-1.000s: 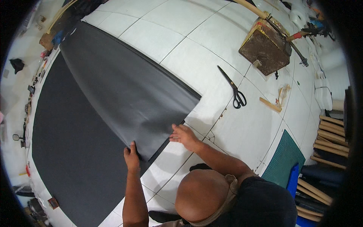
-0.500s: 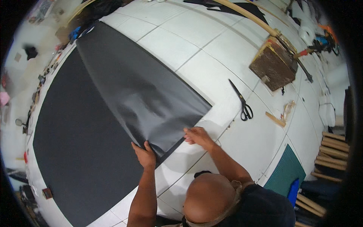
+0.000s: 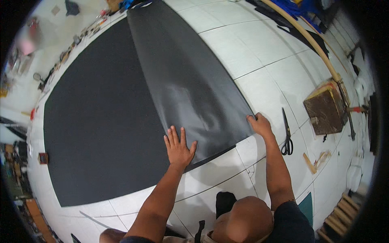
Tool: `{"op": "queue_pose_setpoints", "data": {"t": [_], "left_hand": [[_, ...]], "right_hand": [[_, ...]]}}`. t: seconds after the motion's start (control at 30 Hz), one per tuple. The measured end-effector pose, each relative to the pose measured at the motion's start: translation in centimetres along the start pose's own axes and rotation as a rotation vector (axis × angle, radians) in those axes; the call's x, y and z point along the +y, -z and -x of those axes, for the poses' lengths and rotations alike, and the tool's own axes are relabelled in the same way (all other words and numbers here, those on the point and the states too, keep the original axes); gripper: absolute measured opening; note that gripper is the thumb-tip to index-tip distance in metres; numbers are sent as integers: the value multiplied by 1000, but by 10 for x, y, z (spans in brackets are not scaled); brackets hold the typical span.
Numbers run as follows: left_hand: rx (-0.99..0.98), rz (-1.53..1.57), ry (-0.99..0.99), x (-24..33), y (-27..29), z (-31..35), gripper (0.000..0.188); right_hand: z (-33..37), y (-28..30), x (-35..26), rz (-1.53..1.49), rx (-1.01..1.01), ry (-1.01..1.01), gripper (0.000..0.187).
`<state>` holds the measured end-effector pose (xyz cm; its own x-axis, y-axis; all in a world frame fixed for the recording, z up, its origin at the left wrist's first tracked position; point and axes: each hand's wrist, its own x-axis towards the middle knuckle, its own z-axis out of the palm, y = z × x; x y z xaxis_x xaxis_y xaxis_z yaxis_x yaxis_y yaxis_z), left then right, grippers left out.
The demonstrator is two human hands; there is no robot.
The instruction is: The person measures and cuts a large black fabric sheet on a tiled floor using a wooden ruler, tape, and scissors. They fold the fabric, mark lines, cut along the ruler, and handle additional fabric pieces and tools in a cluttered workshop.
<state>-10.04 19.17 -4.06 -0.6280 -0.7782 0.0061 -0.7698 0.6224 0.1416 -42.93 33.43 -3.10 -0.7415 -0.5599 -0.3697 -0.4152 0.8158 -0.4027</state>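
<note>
A large black sheet [image 3: 101, 121], like vinyl or leatherette, lies on white tiles with its right part folded over. The folded flap [image 3: 190, 85] is glossier and greyer, with ripples near its near end. My left hand [image 3: 179, 150] lies flat on it by the fold, fingers spread. At the flap's near right corner, my right hand [image 3: 260, 123] is closed on the sheet edge between thumb and fingers. A dark strip of the lower layer shows past the flap's near edge. Black-handled scissors [image 3: 287, 135] lie on the tiles right of my right hand.
A brown block [image 3: 326, 109] with a long curved pole [image 3: 300, 20] stands at the right. Beyond the scissors lie a small wooden piece [image 3: 309, 163] and a green mat [image 3: 306, 208]. Wooden sticks [image 3: 340, 216] are stacked at lower right. A small box [image 3: 43, 158] sits at the sheet's left edge.
My right hand has moved along the flap's near edge to its right corner. My left hand has flattened with fingers spread by the fold. The view has shifted and turned.
</note>
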Motion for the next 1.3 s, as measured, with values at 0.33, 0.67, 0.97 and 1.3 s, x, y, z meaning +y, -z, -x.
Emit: {"op": "queue_pose_setpoints", "data": {"t": [0.33, 0.67, 0.97, 1.3], "left_hand": [[-131, 7, 29, -4, -3, 5, 79], [43, 611, 448, -28, 13, 15, 55], [-6, 683, 575, -33, -7, 8, 55], [46, 667, 501, -44, -14, 5, 54]], "right_hand": [[14, -25, 2, 22, 118, 116, 47], [21, -30, -2, 74, 518, 334, 31], [-2, -53, 22, -41, 435, 346, 26], [6, -48, 13, 18, 428, 275, 28]]}}
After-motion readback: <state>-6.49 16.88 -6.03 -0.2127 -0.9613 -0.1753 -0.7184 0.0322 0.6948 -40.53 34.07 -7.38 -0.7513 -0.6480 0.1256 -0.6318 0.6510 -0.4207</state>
